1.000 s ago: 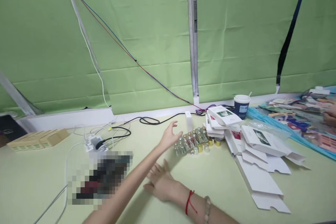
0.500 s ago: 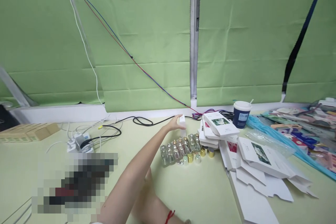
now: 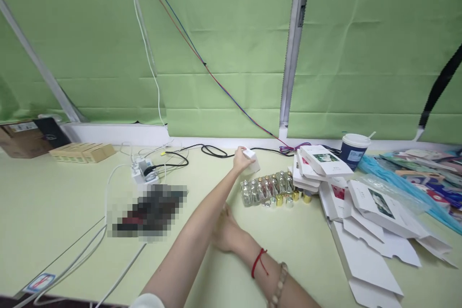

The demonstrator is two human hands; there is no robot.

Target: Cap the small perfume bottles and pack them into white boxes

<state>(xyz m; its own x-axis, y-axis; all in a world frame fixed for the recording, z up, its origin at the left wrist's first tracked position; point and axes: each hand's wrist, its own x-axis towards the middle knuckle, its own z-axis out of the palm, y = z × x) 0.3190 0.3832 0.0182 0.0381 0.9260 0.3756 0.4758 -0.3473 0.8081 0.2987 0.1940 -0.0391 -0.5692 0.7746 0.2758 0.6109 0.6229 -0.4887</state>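
Left hand (image 3: 241, 161): small white box (image 3: 255, 167), centre of frame, is gripped between curled fingers | right hand (image 3: 226, 232): lower centre, partly hidden by left forearm (image 3: 202, 221) — hold cannot be told | advice: box should be pinched lightly, steered clear of glass bottles (image 3: 267, 186)

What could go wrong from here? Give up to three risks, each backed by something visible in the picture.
1. The left hand holds a small white box just behind the row of glass bottles; drawing it back low might knock them.
2. Loose gold caps lie in front of the bottles and could roll away if brushed.
3. The lidded paper cup stands close to the stacked white boxes; if the stack slides, it might tip.
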